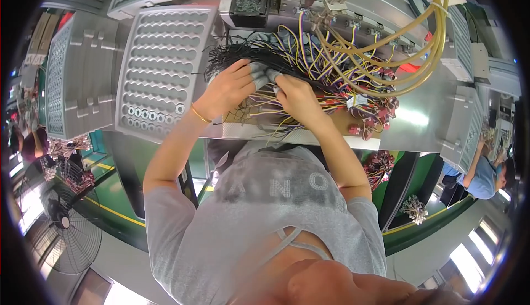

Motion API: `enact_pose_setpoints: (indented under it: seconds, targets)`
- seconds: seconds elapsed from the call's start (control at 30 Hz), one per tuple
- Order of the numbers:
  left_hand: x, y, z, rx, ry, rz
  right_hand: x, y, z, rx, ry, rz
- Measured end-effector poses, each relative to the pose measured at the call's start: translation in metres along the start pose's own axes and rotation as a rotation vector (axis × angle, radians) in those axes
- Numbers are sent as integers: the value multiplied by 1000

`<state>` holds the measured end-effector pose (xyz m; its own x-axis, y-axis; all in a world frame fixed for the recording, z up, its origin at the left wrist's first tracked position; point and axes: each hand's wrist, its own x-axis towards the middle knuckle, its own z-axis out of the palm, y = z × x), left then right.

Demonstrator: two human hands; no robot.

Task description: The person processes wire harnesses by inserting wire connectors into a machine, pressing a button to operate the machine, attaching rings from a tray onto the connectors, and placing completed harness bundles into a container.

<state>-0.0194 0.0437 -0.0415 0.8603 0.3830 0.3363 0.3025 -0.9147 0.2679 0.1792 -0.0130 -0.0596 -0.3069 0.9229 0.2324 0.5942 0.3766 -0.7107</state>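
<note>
A thick bundle of black wires (236,52) lies before me on the bench, mixed with yellow, white and purple wires (309,56). My left hand (233,88) is closed at the front of the black bundle, its fingertips wearing grey finger covers. Close beside it, my right hand (296,96) pinches at the wires with thumb and fingers bent, also with grey covers. The exact strands between the fingers are partly hidden. Red connectors (372,118) end the wires to the right of my right hand.
A grey tray with wavy rows (163,67) stands left, some ring-shaped parts in its near rows. Behind the wires is a metal machine (353,15) with a black bin (249,1). Yellowish hoses (439,29) loop down at right. A person in blue (479,175) sits far right.
</note>
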Motion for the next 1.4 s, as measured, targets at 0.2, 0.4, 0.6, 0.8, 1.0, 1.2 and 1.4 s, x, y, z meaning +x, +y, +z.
enact_pose_setpoints:
  seconds: [0.2,0.4,0.6,0.8,1.0,1.2,1.4]
  targets:
    - [-22,-3,-13,48,132,-100,-5,-23,-36,434,-122,265]
    - [-30,8,-22,-177,403,-477,-19,-29,-51,612,-292,125]
    - [-29,20,-14,-114,448,-461,11,-17,7,-28,-33,-196]
    - [-26,55,-33,-370,479,-666,19,-44,-8,207,148,-123]
    - [-7,69,-36,-201,542,-384,-2,-48,-35,306,-79,53]
    - [-67,55,-31,-157,527,-803,-35,-40,-93,445,-85,298]
    - [-183,31,16,458,257,-1317,-49,-40,-91,565,11,366]
